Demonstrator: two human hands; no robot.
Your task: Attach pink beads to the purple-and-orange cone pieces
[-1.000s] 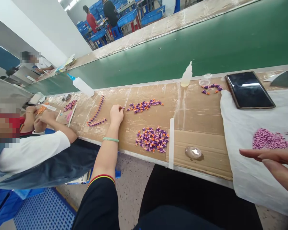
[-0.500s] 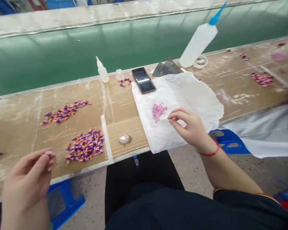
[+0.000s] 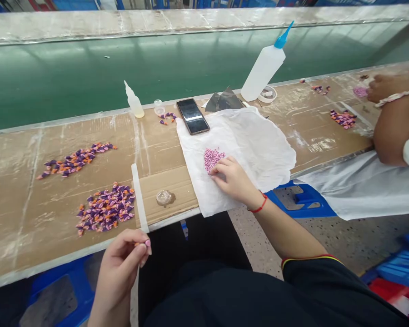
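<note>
My left hand (image 3: 124, 261), in front of the table's near edge, pinches a small pink-and-orange piece (image 3: 147, 244) between thumb and fingers. My right hand (image 3: 229, 179) is at the near right side of a heap of tiny pink beads (image 3: 211, 156) on a white cloth (image 3: 204, 200). Its fingertips are closed together at the beads; whatever they hold is too small to make out. Left of the cloth, a small clear round dish (image 3: 164, 197) stands on cardboard. Two piles of purple, orange and pink pieces, one nearer (image 3: 107, 206) and one farther (image 3: 75, 159), lie to the left.
A phone (image 3: 192, 116) lies on the cloth's far corner. Behind stand a small dropper bottle (image 3: 134, 101) and a large, tilted, blue-tipped bottle (image 3: 264, 72) by a tape roll (image 3: 268, 94). Another person's arm (image 3: 393, 122) reaches in at right, near another pile (image 3: 342, 119).
My left hand has moved right, below the nearer pile, still pinching its piece. The right hand has moved left to the bead heap. The view has shifted, and the other person's arm now shows.
</note>
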